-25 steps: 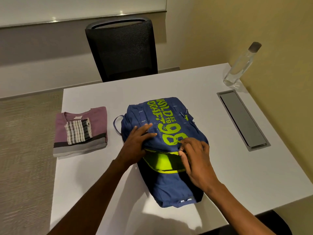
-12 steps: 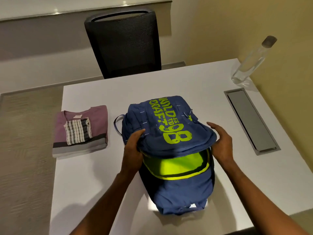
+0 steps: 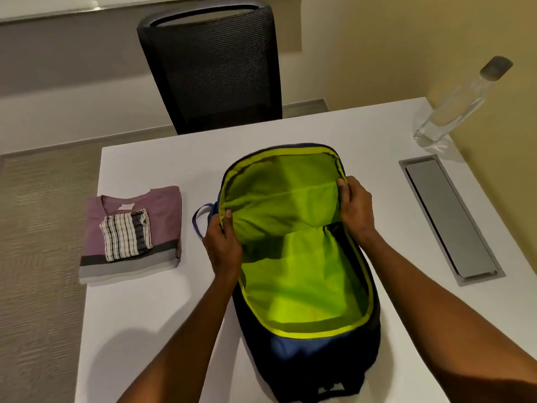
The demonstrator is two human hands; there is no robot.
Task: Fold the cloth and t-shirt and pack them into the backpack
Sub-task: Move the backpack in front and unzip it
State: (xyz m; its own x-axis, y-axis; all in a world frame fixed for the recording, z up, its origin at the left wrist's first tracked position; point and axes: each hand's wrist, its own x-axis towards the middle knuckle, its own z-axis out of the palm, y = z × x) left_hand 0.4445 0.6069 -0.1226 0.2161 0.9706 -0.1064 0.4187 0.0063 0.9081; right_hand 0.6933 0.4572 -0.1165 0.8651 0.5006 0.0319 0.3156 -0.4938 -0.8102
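Both our hands grip the open backpack (image 3: 322,353): left hand (image 3: 223,248) on its 9 o'clock rim, right hand (image 3: 356,209) on its 3 o'clock rim | folded t-shirt (image 3: 162,205) with cloth (image 3: 126,235) on top lies at 9 o'clock of our left hand, the nearer one | backpack's long axis runs 12 to 6

Both hands (image 3: 223,245) (image 3: 356,207) hold the backpack (image 3: 299,274) flap open beside folded t-shirt (image 3: 162,202).

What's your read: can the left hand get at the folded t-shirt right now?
Probably yes, once it lets go: the left hand grips the backpack rim, and only bare table separates it from the t-shirt.
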